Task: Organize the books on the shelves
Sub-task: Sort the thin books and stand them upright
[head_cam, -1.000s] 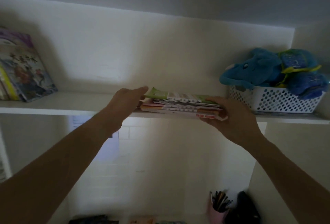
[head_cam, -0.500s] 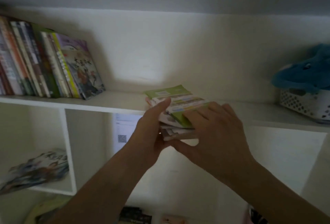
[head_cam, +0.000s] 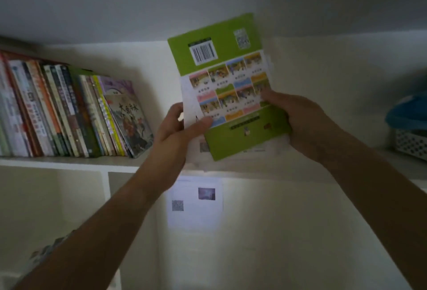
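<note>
Left hand (head_cam: 175, 128) and right hand (head_cam: 300, 121) grip the stack (head_cam: 228, 95) by its lower corners, thumbs across the green back cover. Half a second ago it lay flat; now it stands tilted above the shelf (head_cam: 69, 162), right of the leaning books (head_cam: 69, 112) (basket (head_cam: 411, 142) far right).
</note>
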`<state>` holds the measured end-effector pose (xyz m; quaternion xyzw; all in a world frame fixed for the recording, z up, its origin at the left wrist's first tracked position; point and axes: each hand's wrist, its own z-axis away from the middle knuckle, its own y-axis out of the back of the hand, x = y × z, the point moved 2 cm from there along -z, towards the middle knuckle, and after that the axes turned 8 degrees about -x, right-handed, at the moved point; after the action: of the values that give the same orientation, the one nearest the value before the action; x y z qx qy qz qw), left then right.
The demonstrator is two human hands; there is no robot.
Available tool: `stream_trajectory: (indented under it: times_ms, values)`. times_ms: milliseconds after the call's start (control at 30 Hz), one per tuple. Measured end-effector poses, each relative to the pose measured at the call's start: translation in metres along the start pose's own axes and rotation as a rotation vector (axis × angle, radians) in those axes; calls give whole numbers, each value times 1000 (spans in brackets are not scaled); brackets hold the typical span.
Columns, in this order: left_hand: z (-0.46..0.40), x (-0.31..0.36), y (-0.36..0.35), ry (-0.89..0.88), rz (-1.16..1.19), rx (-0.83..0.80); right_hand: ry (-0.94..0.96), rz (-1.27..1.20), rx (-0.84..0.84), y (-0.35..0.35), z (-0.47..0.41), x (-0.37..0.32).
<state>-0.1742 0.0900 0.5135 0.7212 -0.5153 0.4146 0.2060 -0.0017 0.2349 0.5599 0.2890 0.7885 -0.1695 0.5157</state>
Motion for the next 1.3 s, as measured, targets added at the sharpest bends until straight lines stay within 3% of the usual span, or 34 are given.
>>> stream_trajectory:
  times_ms: [100,200,400,600,767,1033,1300]
  values:
    - [-38,5,22,-15,-83,84,118,71,88,-20,-40,-6]
    - [-49,-6,38,-1,-175,166,59,63,97,-37,-64,21]
    - [-55,-34,64,47,-216,78,-42,-2,117,-58,-81,66]
    - [-68,-37,71,83,-209,81,24,-26,51,-62,-94,77]
    - [-67,-50,70,8,-132,32,132,63,64,-61,-91,91]
    - [-68,-52,77,6,-91,-50,214,99,259,-38,-82,97]
    - [-69,-54,78,1,-91,-22,252,153,424,-19,-74,98]
